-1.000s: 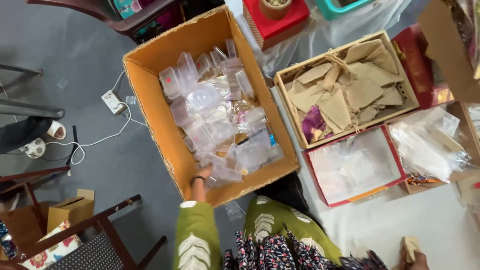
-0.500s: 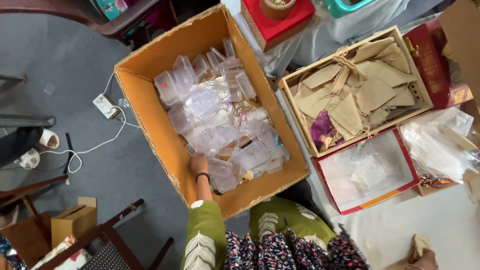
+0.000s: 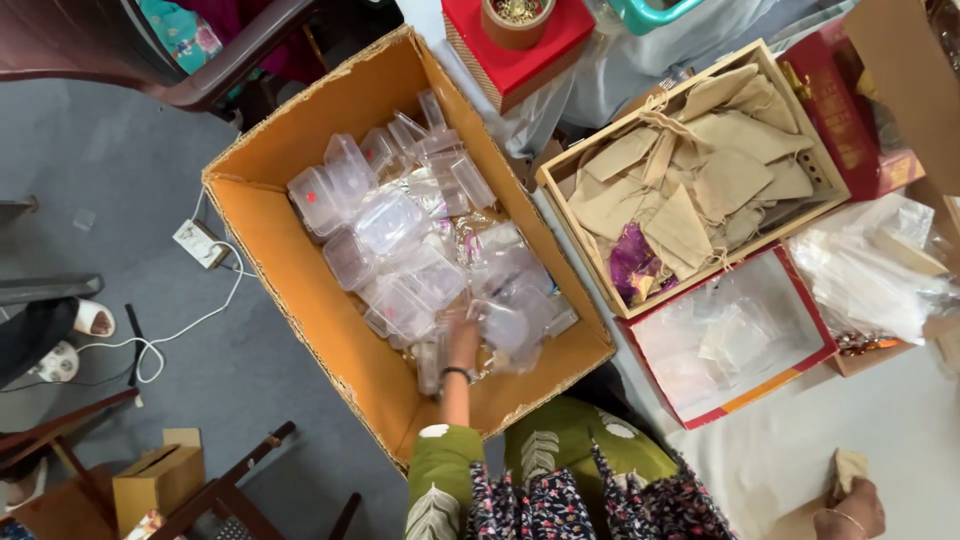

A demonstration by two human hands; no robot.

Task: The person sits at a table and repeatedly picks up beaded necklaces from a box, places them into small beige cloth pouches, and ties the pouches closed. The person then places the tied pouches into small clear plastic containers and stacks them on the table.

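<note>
I'm seeing the left hand point(image 3: 462, 340) reaching into the cardboard box point(image 3: 300, 270), fingers resting among clear, glossy plastic tubs point(image 3: 390, 225); grip's too blurry to tell. The right hand point(image 3: 848, 510) is pinching a beige pouch point(image 3: 848, 468).

The big cardboard box point(image 3: 300, 270) stands on the floor and the small plastic containers point(image 3: 400, 235) lie in it. To the right of it is the box of cloth pouches point(image 3: 700, 170), and in front of that one the tray of plastic bags point(image 3: 735, 345). Left of the big box, a cable point(image 3: 190, 320) lies on the floor
</note>
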